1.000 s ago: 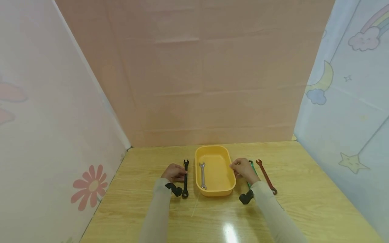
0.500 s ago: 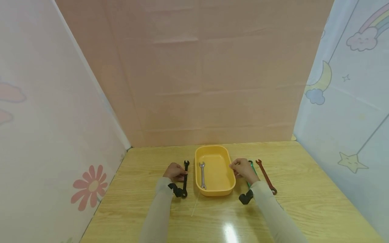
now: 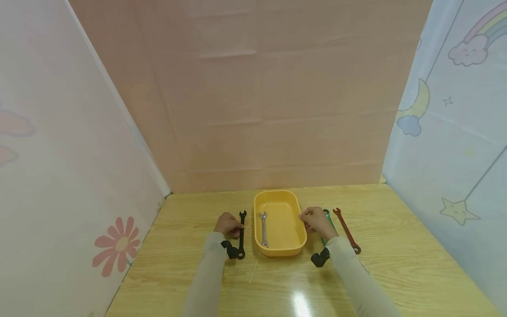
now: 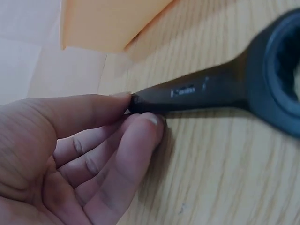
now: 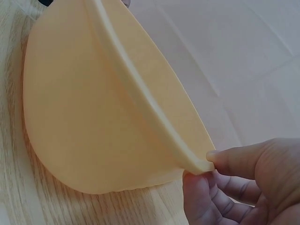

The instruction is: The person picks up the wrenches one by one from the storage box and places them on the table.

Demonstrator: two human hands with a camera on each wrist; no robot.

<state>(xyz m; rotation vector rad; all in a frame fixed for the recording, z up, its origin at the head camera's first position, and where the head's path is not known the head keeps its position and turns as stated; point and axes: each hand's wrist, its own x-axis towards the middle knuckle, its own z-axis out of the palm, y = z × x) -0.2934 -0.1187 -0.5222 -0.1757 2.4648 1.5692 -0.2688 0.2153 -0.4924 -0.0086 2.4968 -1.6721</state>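
My left hand [image 3: 229, 225] pinches the black combination wrench [image 3: 242, 235] near the middle of its shank, left of the yellow bin. In the left wrist view thumb and fingertips meet on the wrench [image 4: 201, 91], its ring end towards the camera; whether it touches the table I cannot tell. With thumb and fingers my right hand [image 3: 318, 221] grips the right rim of the yellow bin [image 3: 280, 253], seen closely as a bin rim [image 5: 154, 110] in the right wrist view. Inside the bin, along its left side, lies a silver open-end wrench [image 3: 264, 230].
A green wrench [image 3: 329, 216] lies partly hidden under my right forearm. Further right is a red-brown wrench [image 3: 347, 231]. The wooden table [image 3: 158, 273] ends at a pinkish backdrop [image 3: 269, 110], with patterned panels [image 3: 447, 176] at the sides.
My left wrist has shifted slightly right, and the black wrench has moved a little towards me. The right hand keeps its hold on the bin rim. The camera view drifts slightly.
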